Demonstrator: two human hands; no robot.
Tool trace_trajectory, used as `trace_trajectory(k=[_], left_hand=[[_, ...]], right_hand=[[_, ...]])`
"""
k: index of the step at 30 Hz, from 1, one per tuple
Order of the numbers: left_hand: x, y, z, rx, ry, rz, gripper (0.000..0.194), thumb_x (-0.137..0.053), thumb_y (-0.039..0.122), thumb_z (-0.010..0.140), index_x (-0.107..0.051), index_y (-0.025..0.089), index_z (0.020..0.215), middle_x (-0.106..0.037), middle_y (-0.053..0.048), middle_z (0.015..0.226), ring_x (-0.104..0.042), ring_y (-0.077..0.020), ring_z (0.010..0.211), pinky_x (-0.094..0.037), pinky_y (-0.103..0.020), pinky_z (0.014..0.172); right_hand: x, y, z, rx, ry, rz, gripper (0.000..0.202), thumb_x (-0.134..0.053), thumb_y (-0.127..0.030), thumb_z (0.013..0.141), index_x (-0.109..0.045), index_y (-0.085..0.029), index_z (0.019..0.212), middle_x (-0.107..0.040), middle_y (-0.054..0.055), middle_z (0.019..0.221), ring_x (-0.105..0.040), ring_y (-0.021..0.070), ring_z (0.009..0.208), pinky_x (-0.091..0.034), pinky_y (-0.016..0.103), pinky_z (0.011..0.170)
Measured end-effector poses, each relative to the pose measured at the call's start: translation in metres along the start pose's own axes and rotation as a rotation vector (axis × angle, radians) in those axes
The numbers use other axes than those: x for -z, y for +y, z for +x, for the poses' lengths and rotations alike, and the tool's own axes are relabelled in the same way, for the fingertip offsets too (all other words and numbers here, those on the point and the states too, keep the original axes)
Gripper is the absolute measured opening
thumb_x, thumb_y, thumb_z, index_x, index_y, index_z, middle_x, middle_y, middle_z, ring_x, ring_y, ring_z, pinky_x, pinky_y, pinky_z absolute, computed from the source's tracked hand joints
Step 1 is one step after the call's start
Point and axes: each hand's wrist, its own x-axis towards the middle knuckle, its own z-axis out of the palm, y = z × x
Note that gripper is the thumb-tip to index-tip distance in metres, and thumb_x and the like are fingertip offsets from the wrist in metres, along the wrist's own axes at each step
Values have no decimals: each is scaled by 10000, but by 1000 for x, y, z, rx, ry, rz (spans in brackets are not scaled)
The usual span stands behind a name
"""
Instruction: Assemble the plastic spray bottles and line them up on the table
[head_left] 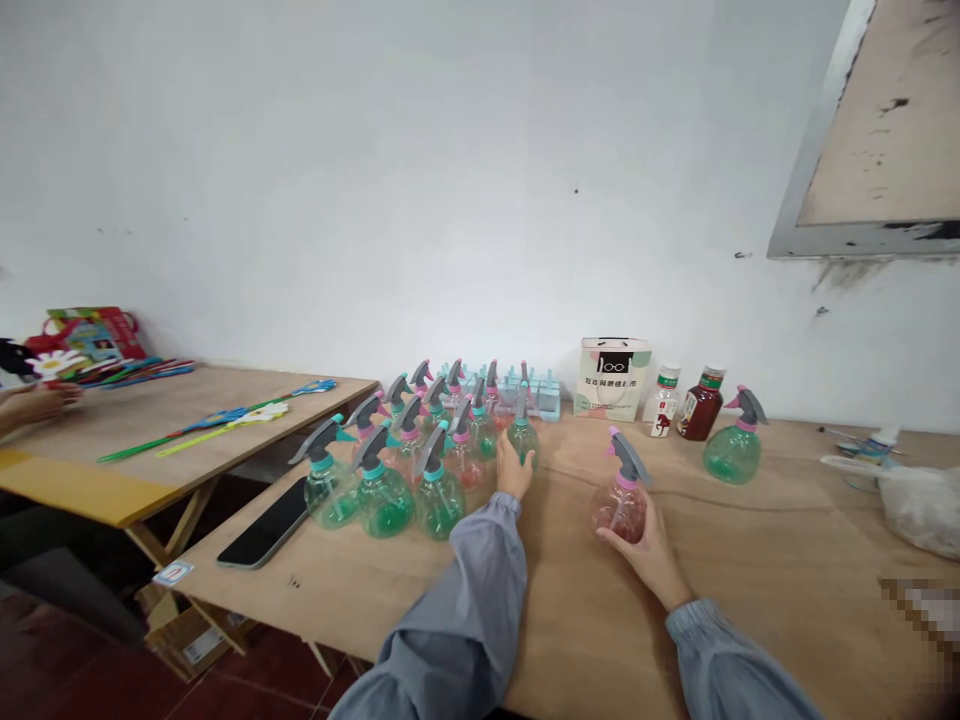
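1. The paper bag (611, 388) stands upright on the counter (570, 610), and every place below is given from it.
2. The left grip (516, 472) is closed around the lower body of a green spray bottle (523, 440), which is upright, left of the bag and nearer the person.
3. The right grip (646, 540) is clasping a pink spray bottle (616, 508) from its right side, thumb across the front; this bottle is in front of the bag, its trigger head tilted. Whether its base touches the counter, I cannot tell.
4. Left of the bag crowds a group of spray bottles (385, 500), green and pink, with a light-blue rack (551, 402) behind them.
5. Further left and nearer the person lies a dark phone (262, 530).
6. Just right of the bag stand a white bottle (663, 408) and a brown bottle (700, 410), then a pink-topped green bottle (731, 456).
7. Far right of the bag sits a plastic bag (924, 505).
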Motion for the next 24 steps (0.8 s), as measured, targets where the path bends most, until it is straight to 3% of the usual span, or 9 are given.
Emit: trace_trajectory(k=[10, 14, 19, 24], left_hand=[[-25, -7, 28, -31, -5, -17, 749, -594, 227, 810, -267, 80, 1468, -341, -266, 1547, -281, -338, 1497, -262, -517, 1220], [-25, -7, 25, -35, 8, -14, 757, -599, 242, 815, -259, 84, 1473, -322, -257, 1559, -266, -333, 1504, -256, -515, 1222], [-20, -4, 18, -34, 33, -5, 719, -608, 235, 814, -291, 82, 1441, -387, -256, 1497, -314, -324, 1480, -266, -504, 1214], [-14, 1, 18, -22, 47, 7, 676, -604, 226, 821, -309, 93, 1414, -417, -257, 1458, -339, -333, 1463, -278, -521, 1199]], right_hand=[[2, -3, -2, -5, -9, 83, 1146, -784, -626, 653, -185, -179, 1521, -474, 209, 1426, -479, 367, 1336, -383, 593, 1105], [2, -3, -2, 18, -35, 41, 1073, -774, -611, 668, -246, -181, 1496, -424, 210, 1482, -438, 372, 1375, -355, 599, 1127], [1, 0, -2, 46, -53, 42, 980, -752, -581, 711, -277, -186, 1472, -473, 204, 1440, -493, 354, 1335, -392, 574, 1113], [0, 2, -3, 25, -57, 57, 1003, -770, -600, 682, -282, -177, 1449, -473, 218, 1434, -490, 363, 1335, -389, 586, 1113]])
